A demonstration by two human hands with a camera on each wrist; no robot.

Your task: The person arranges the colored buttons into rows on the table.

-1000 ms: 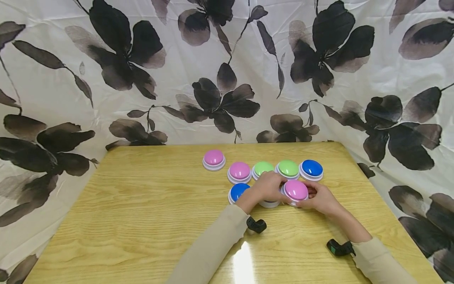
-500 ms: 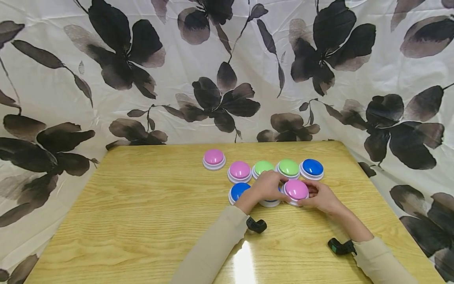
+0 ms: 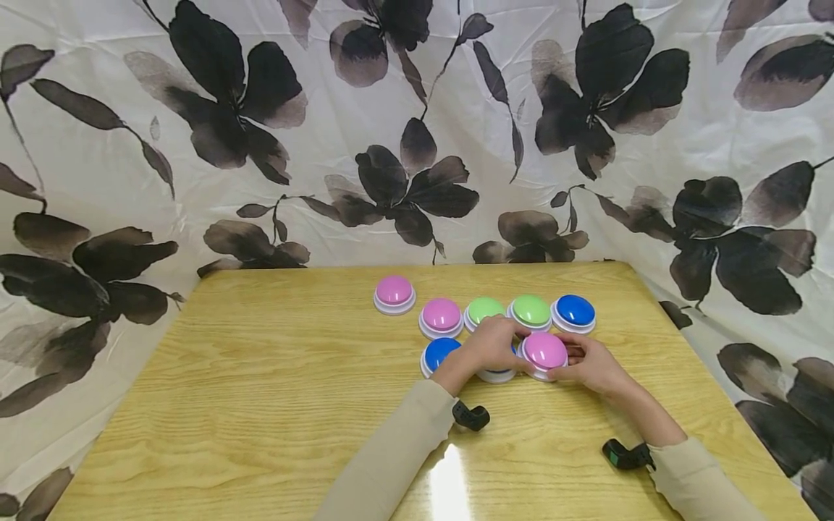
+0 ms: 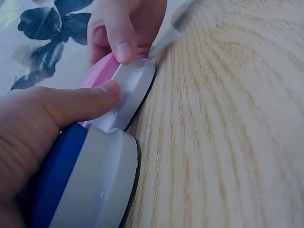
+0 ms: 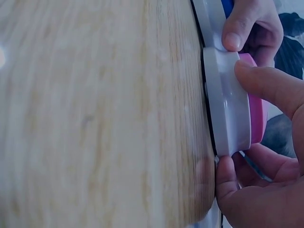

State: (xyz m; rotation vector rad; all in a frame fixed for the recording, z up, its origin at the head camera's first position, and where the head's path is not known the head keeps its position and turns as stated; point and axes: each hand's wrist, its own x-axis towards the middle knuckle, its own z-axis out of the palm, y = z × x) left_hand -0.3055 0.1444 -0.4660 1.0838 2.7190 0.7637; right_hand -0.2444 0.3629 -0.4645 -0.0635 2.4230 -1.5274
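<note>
A pink push button (image 3: 545, 350) with a white round base sits at the right end of the front row. My left hand (image 3: 490, 345) grips its left side, the thumb lying along the base in the left wrist view. From the right, my right hand (image 3: 591, 364) holds the same button, thumb at the near edge and fingers curled round the side. Beneath my left hand a blue push button (image 4: 61, 175) touches the pink one's base; the hand mostly hides it from above. Another blue push button (image 3: 438, 352) stands left of it, partly behind the left wrist.
Behind them runs a row of a pink button (image 3: 441, 315), two green buttons (image 3: 484, 309) (image 3: 531, 310) and a blue button (image 3: 575, 310). One more pink button (image 3: 394, 290) stands farther back left. The wooden table (image 3: 274, 391) meets a floral cloth (image 3: 313, 130) at the back.
The hands and the buttons keep their places, with both hands still on the pink button. Only the head view shifts very slightly.
</note>
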